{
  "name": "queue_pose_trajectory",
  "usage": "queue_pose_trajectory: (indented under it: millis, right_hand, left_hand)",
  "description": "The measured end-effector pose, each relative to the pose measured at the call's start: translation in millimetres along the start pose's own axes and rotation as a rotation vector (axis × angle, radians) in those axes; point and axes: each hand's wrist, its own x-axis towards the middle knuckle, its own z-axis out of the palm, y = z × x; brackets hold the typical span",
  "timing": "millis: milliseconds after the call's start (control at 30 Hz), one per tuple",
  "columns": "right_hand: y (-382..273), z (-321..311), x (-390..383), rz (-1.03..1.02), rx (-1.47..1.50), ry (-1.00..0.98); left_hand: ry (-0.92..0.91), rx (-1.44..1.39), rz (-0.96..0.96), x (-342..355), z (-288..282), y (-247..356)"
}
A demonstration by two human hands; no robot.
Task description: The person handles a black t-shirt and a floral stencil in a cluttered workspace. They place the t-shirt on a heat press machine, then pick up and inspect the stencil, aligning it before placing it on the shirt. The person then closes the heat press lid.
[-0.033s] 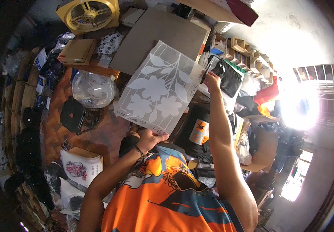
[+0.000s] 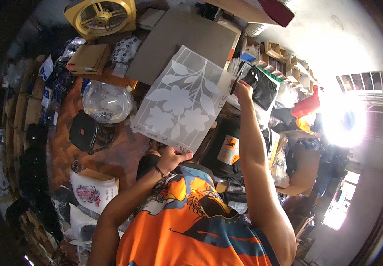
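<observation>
A translucent plastic sheet (image 2: 180,104) with a pale flower-and-leaf stencil pattern lies tilted across the middle, its far part over a flat grey-brown board (image 2: 187,33). Along the near edge of the sheet, my left hand (image 2: 170,160) grips it, thumb on top and fingers mostly hidden. My right hand (image 2: 244,91) is raised beside the sheet's right edge. Its fingers are closed round a slim dark tool (image 2: 233,86), whose kind I cannot make out. Handwriting runs along the sheet's near and right margins.
A yellow fan (image 2: 100,17) stands at the far left, near a cardboard box (image 2: 88,59). Left of the sheet are a clear plastic-wrapped bundle (image 2: 107,102) and a black case (image 2: 83,131). Wooden bins (image 2: 276,51) and a folded black item (image 2: 263,94) sit at the right.
</observation>
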Motion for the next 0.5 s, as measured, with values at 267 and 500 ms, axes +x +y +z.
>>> queue_pose_trajectory:
  millis: [267, 500]
  right_hand:
    - [-6.2, 5.9, -12.0, -0.090, 0.151, 0.158]
    - [-24.7, -22.3, -16.1, -0.285, 0.794, 0.073]
  left_hand:
    - [-0.015, 0.107, 0.117, -5.5, -23.8, -11.4]
    - [0.131, 0.619, 0.483, 28.7, -45.1, 105.2]
